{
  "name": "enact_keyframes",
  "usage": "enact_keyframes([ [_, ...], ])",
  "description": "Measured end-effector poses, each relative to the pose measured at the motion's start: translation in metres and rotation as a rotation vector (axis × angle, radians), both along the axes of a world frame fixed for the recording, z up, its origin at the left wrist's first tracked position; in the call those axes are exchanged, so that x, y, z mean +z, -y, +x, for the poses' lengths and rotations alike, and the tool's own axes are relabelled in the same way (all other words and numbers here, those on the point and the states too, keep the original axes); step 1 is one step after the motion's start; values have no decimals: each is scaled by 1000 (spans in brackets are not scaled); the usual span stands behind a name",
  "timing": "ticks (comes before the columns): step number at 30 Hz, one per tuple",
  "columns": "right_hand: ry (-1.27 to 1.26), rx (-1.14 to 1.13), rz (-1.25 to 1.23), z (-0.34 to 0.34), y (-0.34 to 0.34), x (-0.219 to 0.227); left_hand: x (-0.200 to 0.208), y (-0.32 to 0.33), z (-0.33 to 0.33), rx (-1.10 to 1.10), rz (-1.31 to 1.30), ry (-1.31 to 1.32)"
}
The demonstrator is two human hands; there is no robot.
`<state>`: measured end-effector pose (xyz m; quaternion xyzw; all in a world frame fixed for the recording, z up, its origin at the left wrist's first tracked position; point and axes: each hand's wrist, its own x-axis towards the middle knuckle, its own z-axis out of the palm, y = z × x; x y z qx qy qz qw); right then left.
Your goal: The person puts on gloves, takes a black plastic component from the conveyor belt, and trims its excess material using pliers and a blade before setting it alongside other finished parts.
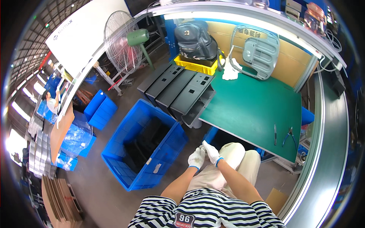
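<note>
Both my hands wear white knit gloves with blue cuffs and meet in front of my knees. My left hand [196, 158] is closed, its fingertips against those of my right hand [212, 153]. The right hand's fingers are also pressed together. Whatever may be between them is hidden or too small to make out. Left of my hands stands a large blue crate [156, 163] with black parts [146, 142] inside. On the green worktop [247, 102] to the right lie pliers [290, 136] with blue handles and a slim dark tool [275, 135].
Long dark grey panels [178, 89] stand left of the worktop. Behind are a yellow bin [197, 66], a black backpack [195, 40], a white cloth [230, 68] and a grey frame [260, 53]. A fan [123, 41] stands far left; a metal rail [330, 152] runs along the right.
</note>
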<state>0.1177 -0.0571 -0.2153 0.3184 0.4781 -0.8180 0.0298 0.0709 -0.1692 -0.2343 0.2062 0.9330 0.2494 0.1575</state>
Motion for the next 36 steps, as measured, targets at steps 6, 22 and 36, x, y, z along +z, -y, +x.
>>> enact_keyframes([
  [6, -49, -37, 26, 2, -5, -5, 14, 1, 4, -157, 112, -90],
  [22, 17, 26, 100, -1, -2, 13, -15, 5, -4, -46, 144, -32],
  [36, 69, 42, 141, -4, 5, 8, -52, 12, -23, -23, 318, 148],
])
